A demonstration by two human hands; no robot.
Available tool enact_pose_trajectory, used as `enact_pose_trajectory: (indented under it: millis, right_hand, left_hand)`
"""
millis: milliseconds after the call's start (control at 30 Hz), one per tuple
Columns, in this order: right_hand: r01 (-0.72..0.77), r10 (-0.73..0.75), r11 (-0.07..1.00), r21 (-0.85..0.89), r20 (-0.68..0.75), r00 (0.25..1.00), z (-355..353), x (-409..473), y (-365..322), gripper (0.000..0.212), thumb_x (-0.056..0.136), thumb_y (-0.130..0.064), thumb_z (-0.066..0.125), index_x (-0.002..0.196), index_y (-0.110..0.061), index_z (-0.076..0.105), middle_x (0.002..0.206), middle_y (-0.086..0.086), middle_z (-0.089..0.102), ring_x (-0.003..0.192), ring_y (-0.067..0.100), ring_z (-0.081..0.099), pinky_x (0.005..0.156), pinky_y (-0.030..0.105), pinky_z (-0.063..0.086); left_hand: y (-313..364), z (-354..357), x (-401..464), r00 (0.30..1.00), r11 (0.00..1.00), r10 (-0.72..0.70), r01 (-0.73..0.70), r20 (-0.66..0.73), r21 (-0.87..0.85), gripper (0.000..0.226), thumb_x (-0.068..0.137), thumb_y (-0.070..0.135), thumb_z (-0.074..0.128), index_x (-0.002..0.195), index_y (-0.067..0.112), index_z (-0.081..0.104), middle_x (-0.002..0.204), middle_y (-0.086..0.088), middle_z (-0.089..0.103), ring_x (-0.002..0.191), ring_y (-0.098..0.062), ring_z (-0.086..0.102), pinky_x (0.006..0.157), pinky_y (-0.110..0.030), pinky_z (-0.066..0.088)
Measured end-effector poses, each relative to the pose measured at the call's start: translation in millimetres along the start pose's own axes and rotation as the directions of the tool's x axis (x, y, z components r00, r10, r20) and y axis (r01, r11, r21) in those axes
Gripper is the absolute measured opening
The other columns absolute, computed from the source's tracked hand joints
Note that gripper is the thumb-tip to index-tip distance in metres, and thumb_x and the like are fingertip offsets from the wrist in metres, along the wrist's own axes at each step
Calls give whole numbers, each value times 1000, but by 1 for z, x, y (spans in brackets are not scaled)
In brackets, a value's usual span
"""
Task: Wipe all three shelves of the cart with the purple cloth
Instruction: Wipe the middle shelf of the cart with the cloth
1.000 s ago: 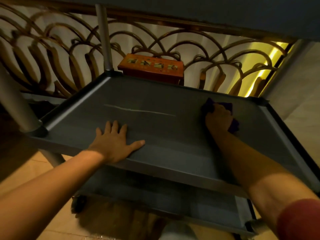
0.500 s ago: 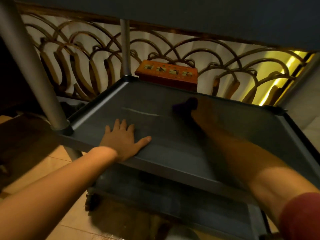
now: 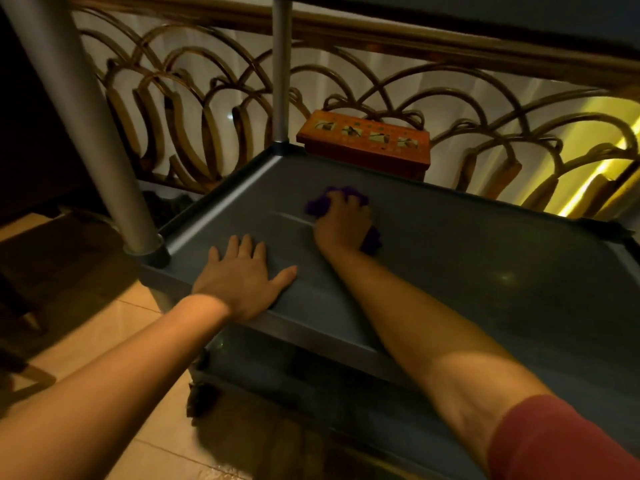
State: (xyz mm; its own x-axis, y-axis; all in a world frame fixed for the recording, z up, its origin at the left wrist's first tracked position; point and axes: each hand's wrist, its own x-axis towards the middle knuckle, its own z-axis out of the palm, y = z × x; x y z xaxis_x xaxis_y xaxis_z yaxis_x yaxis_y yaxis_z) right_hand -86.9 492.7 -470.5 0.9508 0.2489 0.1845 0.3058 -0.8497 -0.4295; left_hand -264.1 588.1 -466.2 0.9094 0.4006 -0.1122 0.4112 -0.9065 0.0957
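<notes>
The dark grey middle shelf [image 3: 485, 271] of the cart fills the centre of the view. My right hand [image 3: 343, 223] presses the crumpled purple cloth [image 3: 320, 204] flat on that shelf, left of its middle, with cloth showing at the fingertips and beside the wrist. My left hand [image 3: 242, 275] lies flat, fingers spread, on the shelf's front left part near the rim. A pale streak [image 3: 291, 218] runs across the shelf just left of the cloth. The bottom shelf [image 3: 346, 393] shows below. Only the dark underside of the top shelf [image 3: 519, 15] is in sight.
Grey cart posts stand at the front left corner [image 3: 86, 133] and the back left corner [image 3: 280, 71]. Behind the cart runs a curved rattan railing [image 3: 450, 98], with an orange wooden box [image 3: 363, 140] against it. Tiled floor [image 3: 121, 323] lies to the left.
My right hand has swept the purple cloth from the shelf's right side leftward to near the streak. My left hand stays planted. The camera has shifted right.
</notes>
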Motion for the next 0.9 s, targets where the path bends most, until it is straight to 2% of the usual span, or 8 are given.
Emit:
enact_pose_trajectory:
  millis: [100, 167, 333, 500, 633, 767, 833, 900]
  right_hand:
    - [168, -174, 983, 79, 82, 981, 6, -12, -36, 46, 90, -20, 59, 134, -26, 54, 146, 11, 48, 134, 39, 42, 111, 52, 36]
    - [192, -211, 962, 196, 81, 974, -13, 0, -24, 34, 92, -19, 59, 126, -24, 60, 131, 8, 61, 122, 31, 56, 104, 48, 45]
    - [-90, 127, 951, 297, -105, 986, -45, 50, 21, 37, 95, -32, 60, 130, -19, 56, 125, 8, 63, 114, 26, 61, 100, 48, 49]
    - [-127, 150, 960, 249, -75, 986, 1, 38, -25, 30, 98, -25, 55, 125, -18, 64, 125, 13, 67, 113, 33, 63, 96, 47, 48]
    - [20, -40, 887, 461, 32, 999, 26, 14, -79, 28, 94, -14, 58, 121, -20, 66, 121, 9, 68, 113, 27, 62, 94, 38, 46]
    - [123, -257, 819, 560, 167, 952, 8, -8, -54, 33, 90, -14, 62, 120, -27, 66, 118, 1, 68, 112, 20, 62, 91, 30, 52]
    - [93, -339, 799, 595, 316, 886, -9, -11, -34, 20, 84, -30, 67, 103, -35, 69, 105, -5, 69, 97, 14, 65, 76, 26, 52]
    - [-69, -219, 844, 532, 459, 861, -20, -2, -36, 9, 85, -40, 65, 83, -32, 63, 92, 1, 66, 79, 14, 61, 67, 27, 46]
  left_hand:
    - [-5, -1, -7, 986, 997, -56, 46, -154, -67, 82, 89, 67, 22, 150, 13, 36, 159, -14, 32, 148, -30, 27, 119, -50, 21]
    - [-8, -4, -8, 982, 995, -86, 76, -165, -67, 78, 92, 65, 28, 150, 13, 35, 161, -15, 28, 150, -32, 23, 120, -51, 19]
    - [-36, -9, 2, 991, 993, -85, 93, -100, 77, 96, 85, 81, 19, 154, 15, 30, 163, -12, 26, 151, -32, 19, 122, -53, 17]
    - [-44, 10, 0, 952, 988, -156, 145, -264, -59, 118, 73, 95, 1, 159, 14, 5, 167, -10, 13, 154, -28, 12, 121, -47, 6]
    - [-45, 13, 3, 936, 986, -156, 126, -315, -113, 117, 74, 95, 1, 158, 12, 2, 167, -11, 9, 154, -28, 9, 121, -44, 6]
    - [-44, 7, -6, 907, 973, -192, 127, -375, -192, 105, 84, 85, 10, 159, 12, 4, 168, -12, 2, 154, -27, 6, 123, -42, 7]
    - [-43, -1, -8, 944, 983, -158, 122, -289, -139, 101, 86, 81, 13, 159, 12, 10, 167, -14, 8, 154, -30, 10, 124, -44, 11]
    - [-46, -14, -7, 990, 993, -121, 121, -70, -12, 107, 81, 87, 16, 158, 14, 17, 166, -15, 14, 152, -33, 13, 123, -50, 13]
